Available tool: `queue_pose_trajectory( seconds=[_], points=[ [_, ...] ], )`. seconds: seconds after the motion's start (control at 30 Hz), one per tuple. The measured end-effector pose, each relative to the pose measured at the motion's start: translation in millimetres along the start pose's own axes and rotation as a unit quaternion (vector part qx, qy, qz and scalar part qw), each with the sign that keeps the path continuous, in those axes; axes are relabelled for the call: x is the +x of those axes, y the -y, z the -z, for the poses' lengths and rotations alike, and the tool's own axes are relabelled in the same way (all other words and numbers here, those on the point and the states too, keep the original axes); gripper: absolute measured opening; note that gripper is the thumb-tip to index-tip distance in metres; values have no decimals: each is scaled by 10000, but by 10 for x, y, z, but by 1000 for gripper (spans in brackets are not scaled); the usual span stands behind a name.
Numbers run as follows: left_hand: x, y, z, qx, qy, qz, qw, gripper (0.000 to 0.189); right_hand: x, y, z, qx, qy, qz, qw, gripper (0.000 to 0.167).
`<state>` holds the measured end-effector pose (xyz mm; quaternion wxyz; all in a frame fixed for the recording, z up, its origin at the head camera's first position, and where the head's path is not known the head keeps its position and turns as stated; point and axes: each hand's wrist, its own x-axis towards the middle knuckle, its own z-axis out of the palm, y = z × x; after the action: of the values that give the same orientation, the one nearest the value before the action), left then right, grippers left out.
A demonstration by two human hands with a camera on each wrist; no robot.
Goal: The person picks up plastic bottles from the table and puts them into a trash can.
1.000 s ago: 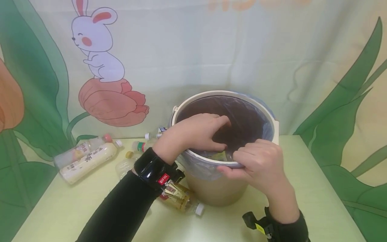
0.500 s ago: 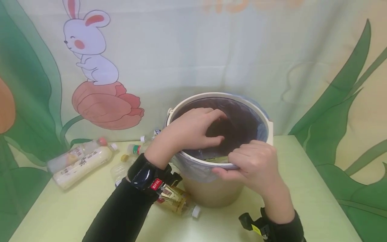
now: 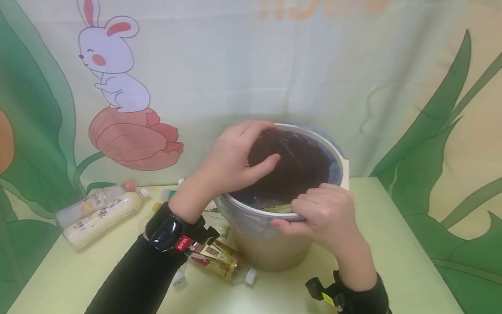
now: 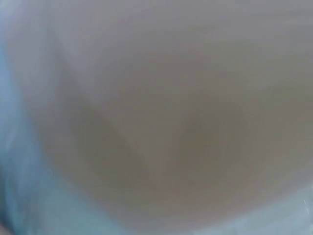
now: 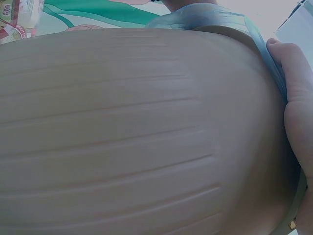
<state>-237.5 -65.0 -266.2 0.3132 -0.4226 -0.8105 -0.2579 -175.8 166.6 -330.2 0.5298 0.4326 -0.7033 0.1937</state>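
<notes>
A beige bucket-like bin (image 3: 270, 250) stands on the table, lined with a translucent bluish plastic bag (image 3: 249, 220) folded over its rim. My right hand (image 3: 327, 213) grips the near right rim, thumb outside over the bag and fingers curled inward. In the right wrist view, the thumb (image 5: 293, 73) lies along the bag beside the ribbed bin wall. Over the left side of the opening is my left hand (image 3: 231, 159), fingers and thumb spread apart, holding nothing visible. Something yellowish (image 3: 276, 208) shows inside the bin near the front rim. Blur fills the left wrist view.
Two bottles, one creamy white (image 3: 106, 220) and one clear with a pink cap (image 3: 92, 205), lie at the table's left. A gold-labelled bottle (image 3: 225, 261) lies against the bin's base. More bottles are partly hidden behind the left forearm. A printed curtain (image 3: 219, 65) hangs behind.
My left hand has risen up and left, from inside the bin's opening to its left rim. The right hand keeps its grip on the rim. The whole view has shifted slightly.
</notes>
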Motion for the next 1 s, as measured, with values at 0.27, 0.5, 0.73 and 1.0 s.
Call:
queue_pose_trajectory(
  seconds=[0.27, 0.5, 0.73, 1.0],
  points=[
    [-414, 200, 437, 341, -812, 765, 9932, 71, 47, -1, -60, 76, 4, 18, 10000, 68],
    [-1037, 561, 789, 841, -546, 1557, 9827, 67, 37, 5, -85, 115, -95, 49, 9999, 69],
    [-1787, 1066, 1076, 1331, 535, 3110, 9395, 81, 3, -5, -46, 48, -70, 54, 9999, 70],
    [-2459, 1517, 1192, 1952, 1541, 4041, 8802, 86, -47, -34, 11, 6, -50, 4, 10000, 69]
  ],
)
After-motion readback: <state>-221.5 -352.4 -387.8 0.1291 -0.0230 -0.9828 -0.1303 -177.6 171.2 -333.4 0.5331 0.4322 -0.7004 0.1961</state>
